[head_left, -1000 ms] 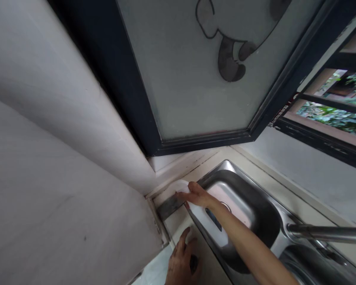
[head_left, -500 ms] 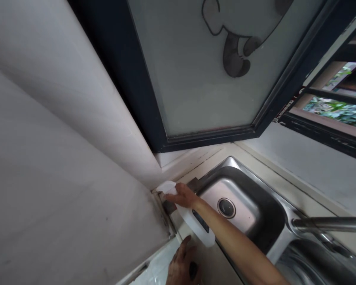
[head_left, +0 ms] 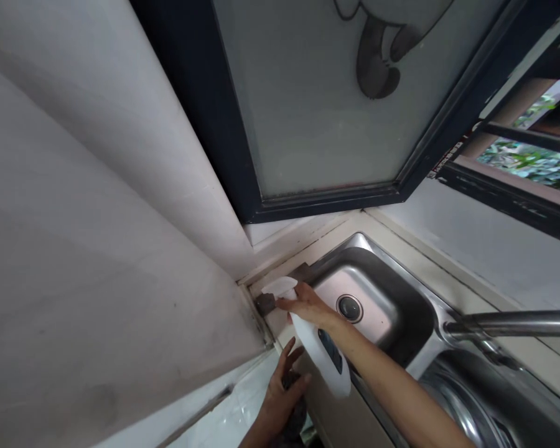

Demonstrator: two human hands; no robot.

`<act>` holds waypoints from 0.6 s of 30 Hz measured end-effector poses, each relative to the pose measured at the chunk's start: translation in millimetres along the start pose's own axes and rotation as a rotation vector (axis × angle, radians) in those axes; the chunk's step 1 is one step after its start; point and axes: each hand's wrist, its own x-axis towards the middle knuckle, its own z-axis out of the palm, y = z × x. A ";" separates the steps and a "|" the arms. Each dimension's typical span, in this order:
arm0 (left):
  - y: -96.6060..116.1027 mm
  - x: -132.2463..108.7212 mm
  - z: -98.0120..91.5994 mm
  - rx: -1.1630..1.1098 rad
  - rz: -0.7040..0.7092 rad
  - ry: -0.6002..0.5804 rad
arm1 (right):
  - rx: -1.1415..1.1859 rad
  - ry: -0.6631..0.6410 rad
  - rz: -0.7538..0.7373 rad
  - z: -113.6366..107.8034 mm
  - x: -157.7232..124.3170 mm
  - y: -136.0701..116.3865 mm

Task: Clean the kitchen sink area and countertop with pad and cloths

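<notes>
A white spray bottle (head_left: 315,348) with a dark label tilts over the counter beside the sink. My right hand (head_left: 308,306) is closed around its neck, just below the white spray head. The head points to the upper left, close to a grey patch (head_left: 265,303) at the counter corner. Lower down, my left hand (head_left: 280,389) hangs near the counter edge, left of the bottle and apart from it. Its fingers and thumb are spread in a loose curve. Something dark shows between and below them; what it is cannot be made out.
A steel sink (head_left: 354,242) with a drain lies right of the bottle, and a second basin holds a shiny metal vessel (head_left: 457,404). The metal faucet (head_left: 518,323) reaches in from the right. A dark-framed frosted pane (head_left: 326,124) hangs above; a pale wall (head_left: 98,280) stands at left.
My right hand and the spray bottle have shifted slightly right in view, baring more of the grey patch. My left hand has risen, its fingers more spread. The whole view has shifted a little.
</notes>
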 end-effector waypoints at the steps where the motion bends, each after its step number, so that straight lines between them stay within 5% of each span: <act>1: 3.7 1.8 5.2 -0.106 0.003 -0.043 | 0.024 0.012 0.014 1.9 -4.4 -0.3; 9: -4.5 8.2 23.4 -0.299 -0.100 -0.159 | 0.270 0.114 0.192 16.0 -17.4 23.8; 18: -3.9 3.7 9.5 -0.168 -0.163 -0.200 | 0.363 -0.113 0.264 22.3 -15.2 44.0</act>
